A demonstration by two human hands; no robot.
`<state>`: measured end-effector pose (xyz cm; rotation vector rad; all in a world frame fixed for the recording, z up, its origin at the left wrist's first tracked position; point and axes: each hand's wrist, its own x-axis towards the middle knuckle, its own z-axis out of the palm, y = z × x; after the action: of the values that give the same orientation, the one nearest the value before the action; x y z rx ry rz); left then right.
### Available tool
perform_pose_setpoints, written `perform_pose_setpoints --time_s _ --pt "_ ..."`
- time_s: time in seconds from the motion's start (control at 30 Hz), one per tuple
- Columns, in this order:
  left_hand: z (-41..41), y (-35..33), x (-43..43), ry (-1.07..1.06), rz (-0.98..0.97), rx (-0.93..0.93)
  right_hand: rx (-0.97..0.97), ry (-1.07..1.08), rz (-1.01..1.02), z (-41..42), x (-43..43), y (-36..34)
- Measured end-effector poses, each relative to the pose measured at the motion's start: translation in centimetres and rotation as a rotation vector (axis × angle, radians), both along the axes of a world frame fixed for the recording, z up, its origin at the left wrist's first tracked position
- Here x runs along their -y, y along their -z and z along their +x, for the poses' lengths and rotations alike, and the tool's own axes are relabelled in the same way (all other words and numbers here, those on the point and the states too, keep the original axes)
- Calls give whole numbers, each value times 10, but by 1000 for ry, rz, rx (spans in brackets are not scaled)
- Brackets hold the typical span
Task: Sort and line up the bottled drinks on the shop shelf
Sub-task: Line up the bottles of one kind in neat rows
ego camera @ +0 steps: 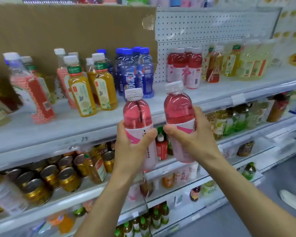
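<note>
My left hand [130,144] grips a pink drink bottle [137,115] with a white cap, held upright in front of the shelf edge. Beside it, my right hand [190,135] grips a second pink bottle [179,108] of the same kind. Both bottles hang in the air just before the grey upper shelf [161,93]. On that shelf a group of like pink bottles [184,67] stands at the back right, blue bottles [135,71] stand in the middle, and yellow tea bottles [92,89] stand to the left.
Red-labelled bottles [34,89] lean at the shelf's left. Amber and pale yellow bottles [232,62] fill its right end. A brown cardboard sheet [67,31] backs the left half. Lower shelves hold gold cans [50,178] and green bottles. A white shoe [292,199] shows on the floor.
</note>
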<state>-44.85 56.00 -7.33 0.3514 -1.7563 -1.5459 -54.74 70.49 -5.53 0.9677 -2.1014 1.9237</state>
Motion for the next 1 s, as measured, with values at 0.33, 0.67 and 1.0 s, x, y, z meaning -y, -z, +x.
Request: perform_pose_setpoints --time_s 0.33,0.67,1.0 --pt "-120 -16 -44 61 -36 -24 29 16 -19 -112 -48 -2" --pt "-283 -48 -48 10 -23 -106 41 7 -101 -275 -64 -35" --pt "-386 -56 -15 -103 -107 -24 50 -58 -153 -394 -30 -39"
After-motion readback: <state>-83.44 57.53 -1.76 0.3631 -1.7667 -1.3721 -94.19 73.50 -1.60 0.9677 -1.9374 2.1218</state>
